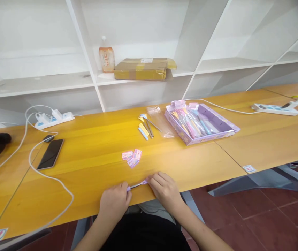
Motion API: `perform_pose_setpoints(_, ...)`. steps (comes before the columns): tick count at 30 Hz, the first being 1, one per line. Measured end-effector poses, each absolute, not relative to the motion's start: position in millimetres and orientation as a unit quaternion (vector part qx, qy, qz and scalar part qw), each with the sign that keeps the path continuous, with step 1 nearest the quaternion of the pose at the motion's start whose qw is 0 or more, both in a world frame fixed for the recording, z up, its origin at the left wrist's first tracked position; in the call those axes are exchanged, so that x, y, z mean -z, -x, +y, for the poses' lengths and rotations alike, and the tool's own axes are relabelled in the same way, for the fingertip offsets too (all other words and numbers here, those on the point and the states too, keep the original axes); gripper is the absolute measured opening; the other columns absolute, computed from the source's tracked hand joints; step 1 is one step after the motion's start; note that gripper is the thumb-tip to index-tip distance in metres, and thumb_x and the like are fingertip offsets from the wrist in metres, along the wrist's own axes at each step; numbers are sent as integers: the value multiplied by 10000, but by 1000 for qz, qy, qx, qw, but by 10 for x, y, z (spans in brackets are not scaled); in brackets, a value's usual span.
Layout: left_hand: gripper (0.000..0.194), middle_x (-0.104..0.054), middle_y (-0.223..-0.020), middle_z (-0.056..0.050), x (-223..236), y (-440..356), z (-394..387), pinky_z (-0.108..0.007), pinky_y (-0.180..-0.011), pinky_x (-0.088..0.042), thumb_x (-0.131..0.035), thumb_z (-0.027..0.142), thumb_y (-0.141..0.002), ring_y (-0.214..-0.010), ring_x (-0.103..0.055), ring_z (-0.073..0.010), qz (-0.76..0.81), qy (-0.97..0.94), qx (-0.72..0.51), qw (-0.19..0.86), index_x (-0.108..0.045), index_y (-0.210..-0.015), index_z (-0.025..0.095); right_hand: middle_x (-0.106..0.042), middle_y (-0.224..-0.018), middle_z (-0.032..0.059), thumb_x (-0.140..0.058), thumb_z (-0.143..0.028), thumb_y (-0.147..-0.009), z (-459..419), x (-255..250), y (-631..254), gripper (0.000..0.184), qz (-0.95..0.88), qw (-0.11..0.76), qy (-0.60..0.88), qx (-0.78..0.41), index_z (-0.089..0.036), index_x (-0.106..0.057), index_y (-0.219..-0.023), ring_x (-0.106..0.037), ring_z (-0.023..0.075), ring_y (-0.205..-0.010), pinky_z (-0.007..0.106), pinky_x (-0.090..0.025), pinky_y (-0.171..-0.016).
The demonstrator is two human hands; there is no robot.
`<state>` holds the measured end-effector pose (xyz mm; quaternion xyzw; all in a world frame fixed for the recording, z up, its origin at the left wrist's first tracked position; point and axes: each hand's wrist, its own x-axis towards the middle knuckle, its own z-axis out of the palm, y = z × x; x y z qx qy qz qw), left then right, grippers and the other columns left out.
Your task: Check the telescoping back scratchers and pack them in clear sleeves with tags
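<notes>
Between my hands, low over the front of the table, is a thin back scratcher with a metal rod [135, 185] and lilac ends. My left hand [114, 202] is closed around its lilac handle, of which only the tip shows. Closed fingers of my right hand [164, 190] grip the lilac head at the other end, covering part of it. Beyond my hands, three small printed cards [133, 162] lie overlapping. Farther back are metal rods with yellow and blue claw-like heads [145, 118], beside loose yellow handles [143, 129] and a light blue handle [143, 134].
A purple display box [203, 138] holds several bagged back scratchers, with clear plastic bags [166, 127] beside it. At left are a phone [51, 154], a white cable [63, 184] and a power strip [54, 120]. Another power strip [275, 109] sits at right. Shelves hold a bottle [106, 59] and a carton [143, 69].
</notes>
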<state>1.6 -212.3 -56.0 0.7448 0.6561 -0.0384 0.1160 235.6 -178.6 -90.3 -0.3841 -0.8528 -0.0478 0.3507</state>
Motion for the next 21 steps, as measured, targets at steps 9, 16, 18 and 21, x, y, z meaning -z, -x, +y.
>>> perform_pose_setpoints(9,366,-761,-954,-86,185,305,-1990,-339,-784,-466,-297,344,-1109,-873,-710,-239,587,-757,-40,285,-618,-976,233,-682,-901,51,-637,-273,-1081,-1473,448,-2397,128,-908,247,339,19,-207,-665,-976,-609,206,-799,334,-436,-717)
perform_pose_setpoints(16,362,-548,-630,51,151,835,-1071,-279,-601,-407,-472,553,-1036,-570,-543,-165,622,-655,-256,344,-577,-920,226,-710,-1192,140,-420,-217,-1133,-337,-82,-2607,286,-809,199,554,14,-176,-667,-1271,-710,237,-1010,307,-513,-824)
perform_pose_setpoints(18,326,-525,-676,60,261,870,-792,-250,-538,-355,-614,531,-953,-531,-469,-118,617,-571,-403,363,-565,-908,212,-668,-1298,182,-445,-140,-1082,61,-72,-2702,307,-739,134,660,11,-152,-648,-1313,-712,257,-1064,317,-520,-844)
perform_pose_setpoints(21,342,-505,-776,58,443,876,-544,-229,-468,-275,-525,538,-974,-483,-378,-78,613,-523,-463,370,-551,-1041,203,-616,-1332,279,-509,-188,-1055,432,98,-2821,327,-681,112,724,5,-43,-603,-1333,-723,313,-1054,368,-535,-848)
